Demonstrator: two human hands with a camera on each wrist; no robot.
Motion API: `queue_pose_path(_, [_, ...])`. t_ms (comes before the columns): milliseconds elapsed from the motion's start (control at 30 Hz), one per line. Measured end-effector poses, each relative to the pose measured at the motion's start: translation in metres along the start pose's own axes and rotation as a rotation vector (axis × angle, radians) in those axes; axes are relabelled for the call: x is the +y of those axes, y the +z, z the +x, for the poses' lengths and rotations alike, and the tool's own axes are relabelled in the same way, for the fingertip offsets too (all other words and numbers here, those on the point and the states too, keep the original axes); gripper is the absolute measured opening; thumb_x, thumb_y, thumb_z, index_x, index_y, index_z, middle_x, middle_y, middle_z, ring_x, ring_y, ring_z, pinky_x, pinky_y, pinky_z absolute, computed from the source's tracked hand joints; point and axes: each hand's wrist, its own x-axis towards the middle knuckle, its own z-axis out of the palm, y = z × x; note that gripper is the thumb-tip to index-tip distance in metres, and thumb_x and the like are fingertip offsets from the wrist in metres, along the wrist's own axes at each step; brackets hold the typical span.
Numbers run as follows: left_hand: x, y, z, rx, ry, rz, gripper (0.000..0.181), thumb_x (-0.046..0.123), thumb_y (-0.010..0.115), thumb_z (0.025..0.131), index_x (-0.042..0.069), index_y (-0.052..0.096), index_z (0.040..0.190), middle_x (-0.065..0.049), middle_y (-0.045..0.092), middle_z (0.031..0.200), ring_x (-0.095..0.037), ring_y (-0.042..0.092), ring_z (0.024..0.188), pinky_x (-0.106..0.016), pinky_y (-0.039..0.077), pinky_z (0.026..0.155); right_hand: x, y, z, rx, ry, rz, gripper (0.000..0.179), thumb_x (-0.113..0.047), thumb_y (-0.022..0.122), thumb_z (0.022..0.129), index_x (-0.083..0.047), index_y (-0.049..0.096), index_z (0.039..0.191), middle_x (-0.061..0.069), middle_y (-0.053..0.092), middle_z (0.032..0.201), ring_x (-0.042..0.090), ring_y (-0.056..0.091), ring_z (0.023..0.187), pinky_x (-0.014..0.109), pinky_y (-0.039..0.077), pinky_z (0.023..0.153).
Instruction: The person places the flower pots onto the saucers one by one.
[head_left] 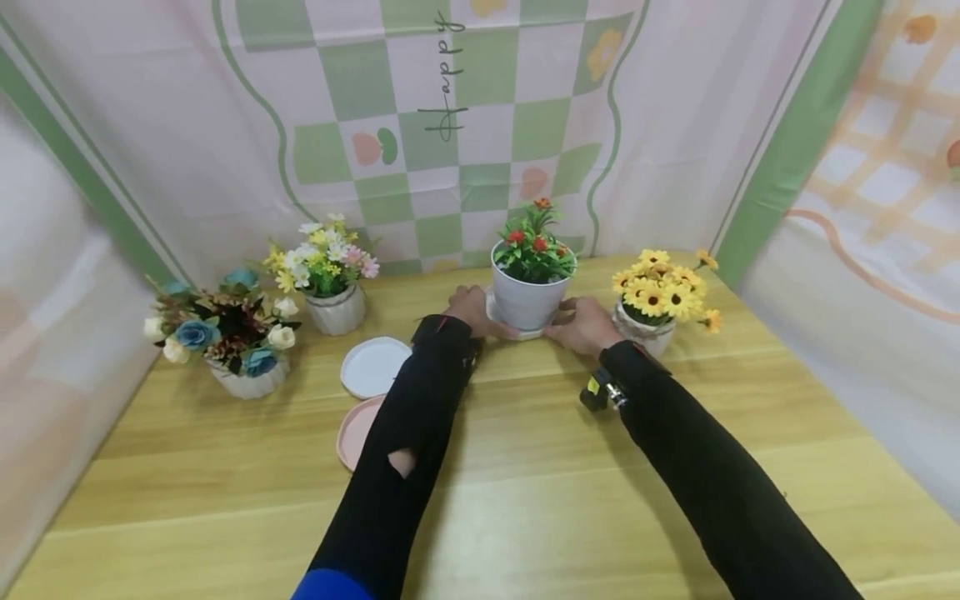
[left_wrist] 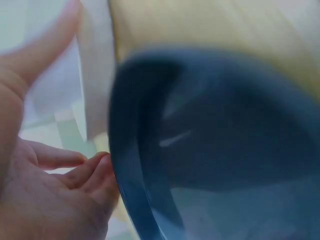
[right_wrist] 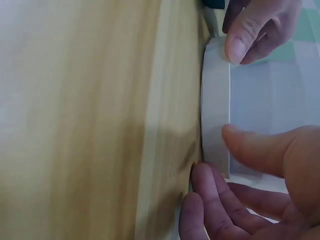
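A white flower pot (head_left: 525, 302) with red flowers and green leaves stands upright on a white saucer (right_wrist: 215, 100) near the back of the table. My left hand (head_left: 471, 310) grips the saucer at its left side, thumb at the edge. On the other side my right hand (head_left: 585, 325) pinches it, thumb on the rim and fingers low by the tabletop. Whether the saucer is raised off the table, I cannot tell. Large and blurred, a dark blue-grey rimmed dish (left_wrist: 235, 140) fills much of the left wrist view, beside the left hand.
Left of my arms sit a white dish (head_left: 371, 367) and a pink dish (head_left: 352, 437), partly behind the left sleeve. Potted blue-and-white flowers (head_left: 247, 379) and pale mixed flowers (head_left: 337, 310) stand at left; yellow flowers (head_left: 660, 292) are close to my right hand. A checkered curtain (head_left: 420, 108) hangs behind.
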Motion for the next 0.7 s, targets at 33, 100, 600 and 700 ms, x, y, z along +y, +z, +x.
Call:
queue_pose_path(33, [-0.004, -0.002, -0.002, -0.009, 0.000, 0.010, 0.094, 0.052, 0.089, 0.081, -0.002, 0.050, 0.147, -0.021, 0.053, 0.145, -0.037, 0.048, 0.136, -0.045, 0.046, 0.116, 0.001, 0.000, -0.002, -0.012, -0.001, 0.006, 0.070, -0.027, 0.071, 0.099, 0.013, 0.045, 0.151, 0.030, 0.066, 0.139, 0.043, 0.063, 0.130, 0.050, 0.050, 0.112])
queue_pose_path(100, [-0.012, -0.007, -0.007, -0.015, -0.007, 0.040, 0.101, 0.058, 0.086, 0.081, -0.003, 0.045, 0.151, -0.022, 0.051, 0.148, -0.038, 0.047, 0.138, -0.046, 0.046, 0.116, 0.002, -0.002, -0.006, -0.043, -0.007, 0.009, 0.072, -0.029, 0.070, 0.101, 0.012, 0.042, 0.153, 0.031, 0.063, 0.142, 0.044, 0.061, 0.132, 0.052, 0.050, 0.112])
queue_pose_path(600, [-0.059, -0.032, -0.079, -0.142, 0.035, 0.122, 0.112, 0.060, 0.081, 0.085, 0.001, 0.028, 0.164, -0.023, 0.037, 0.165, -0.039, 0.039, 0.152, -0.049, 0.038, 0.125, 0.021, -0.009, -0.061, -0.087, -0.104, 0.004, 0.077, -0.038, 0.074, 0.099, 0.010, 0.045, 0.152, 0.035, 0.059, 0.143, 0.048, 0.060, 0.131, 0.058, 0.054, 0.107])
queue_pose_path(700, [-0.062, -0.028, -0.083, -0.141, 0.075, 0.120, 0.114, 0.058, 0.084, 0.083, -0.001, 0.029, 0.164, -0.025, 0.036, 0.166, -0.039, 0.039, 0.152, -0.049, 0.038, 0.125, 0.036, -0.014, -0.072, -0.080, -0.094, -0.003, 0.079, -0.042, 0.073, 0.099, 0.011, 0.045, 0.150, 0.036, 0.058, 0.142, 0.049, 0.060, 0.129, 0.059, 0.055, 0.106])
